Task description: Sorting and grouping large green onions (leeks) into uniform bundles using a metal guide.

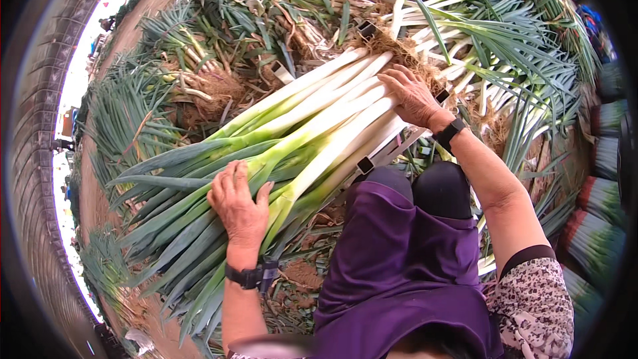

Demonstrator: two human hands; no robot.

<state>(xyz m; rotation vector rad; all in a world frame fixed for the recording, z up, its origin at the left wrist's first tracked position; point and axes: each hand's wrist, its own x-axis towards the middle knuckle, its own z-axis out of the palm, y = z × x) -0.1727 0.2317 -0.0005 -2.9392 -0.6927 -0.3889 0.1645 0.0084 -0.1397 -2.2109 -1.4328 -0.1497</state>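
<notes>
A thick bundle of large green onions (325, 123) lies aslant before me, white stalks and roots at the upper right, dark green leaves fanning to the lower left. It rests across a metal frame (392, 151) whose dark square tube ends stick out. My left hand (239, 203) lies palm down on the bundle where stalks turn to leaves, thumb apart from the fingers. Near the brown roots (399, 46), my right hand (413, 98) rests over the white stalks with its fingers laid out. Both hands press on the bundle without visibly closing round any stalk.
More green onions (505, 46) with white stalks are heaped at the upper right. Untrimmed piles (212, 80) with soil and dry leaves cover the ground at left and beyond. Stacked bundles (595, 236) line the right edge. A ribbed curved wall (40, 126) stands far left.
</notes>
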